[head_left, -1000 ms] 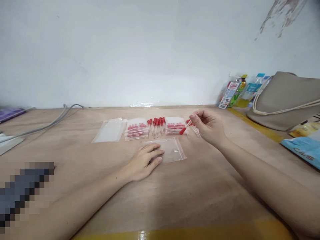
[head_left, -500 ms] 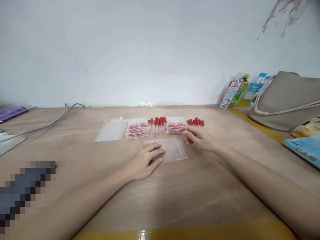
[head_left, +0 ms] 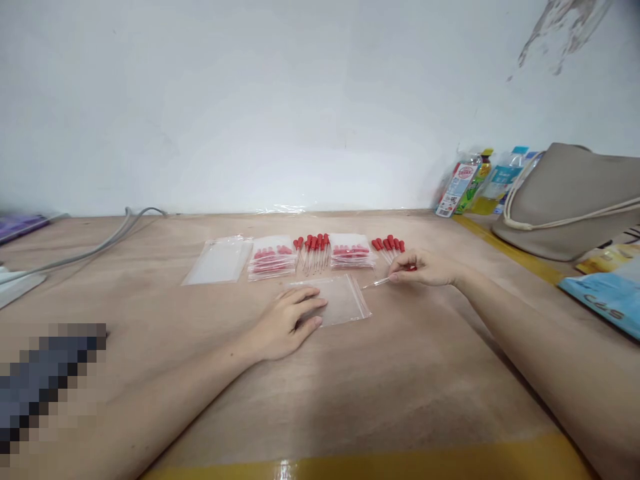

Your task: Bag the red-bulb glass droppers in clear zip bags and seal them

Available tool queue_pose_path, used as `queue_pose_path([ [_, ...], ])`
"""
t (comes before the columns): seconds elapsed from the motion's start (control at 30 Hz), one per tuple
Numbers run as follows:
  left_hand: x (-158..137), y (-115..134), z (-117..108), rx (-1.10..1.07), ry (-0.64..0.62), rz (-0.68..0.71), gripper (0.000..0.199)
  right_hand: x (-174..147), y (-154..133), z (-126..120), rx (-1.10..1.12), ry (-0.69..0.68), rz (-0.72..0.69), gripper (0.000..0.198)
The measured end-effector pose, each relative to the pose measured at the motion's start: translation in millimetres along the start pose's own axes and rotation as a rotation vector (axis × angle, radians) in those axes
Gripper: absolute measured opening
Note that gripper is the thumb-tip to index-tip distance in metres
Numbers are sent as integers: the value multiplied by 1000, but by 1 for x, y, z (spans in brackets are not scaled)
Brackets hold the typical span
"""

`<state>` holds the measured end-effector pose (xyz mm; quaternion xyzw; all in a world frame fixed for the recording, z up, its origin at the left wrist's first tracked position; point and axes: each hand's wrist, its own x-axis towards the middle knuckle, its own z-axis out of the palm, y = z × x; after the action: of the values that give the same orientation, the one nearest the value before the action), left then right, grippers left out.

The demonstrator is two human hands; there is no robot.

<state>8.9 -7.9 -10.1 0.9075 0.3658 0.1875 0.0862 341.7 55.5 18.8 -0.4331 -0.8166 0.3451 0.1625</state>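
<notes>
My left hand [head_left: 293, 320] rests on a clear zip bag [head_left: 347, 300], its fingers spread over the bag's left side. The bag lies flat, zip strip toward the right. To its right, my right hand [head_left: 425, 268] pinches a glass dropper [head_left: 377, 283]. The dropper's thin tip points left at the bag's zip end, and a bit of its red bulb shows between my fingers. Beyond that hand lies a group of red-bulbed droppers [head_left: 389, 244]. Another group of droppers [head_left: 315, 250] sits between a left stack of filled bags [head_left: 273, 259] and a right stack of filled bags [head_left: 351, 252].
A pile of flat bags [head_left: 219, 260] lies left of the stacks. Grey cables [head_left: 113, 237] cross the table's left side, and a pixelated dark object [head_left: 55, 373] lies nearer. At right stand bottles [head_left: 495, 190], a carton [head_left: 457, 190], a grey bag [head_left: 570, 200] and a blue packet [head_left: 600, 300].
My right hand has shifted right and turned, and the dropper in it now points left toward the zip bag. My left hand stays on the bag.
</notes>
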Motion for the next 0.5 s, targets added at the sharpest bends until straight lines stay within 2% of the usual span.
queue_pose_path([
  [0.33,0,-1,1,-13,3,1,34,2,-11,7,14,-24,-41,36],
  [0.5,0,0,1,-27,17,-1,36,9,-21,24,-14,-47,-50,37],
])
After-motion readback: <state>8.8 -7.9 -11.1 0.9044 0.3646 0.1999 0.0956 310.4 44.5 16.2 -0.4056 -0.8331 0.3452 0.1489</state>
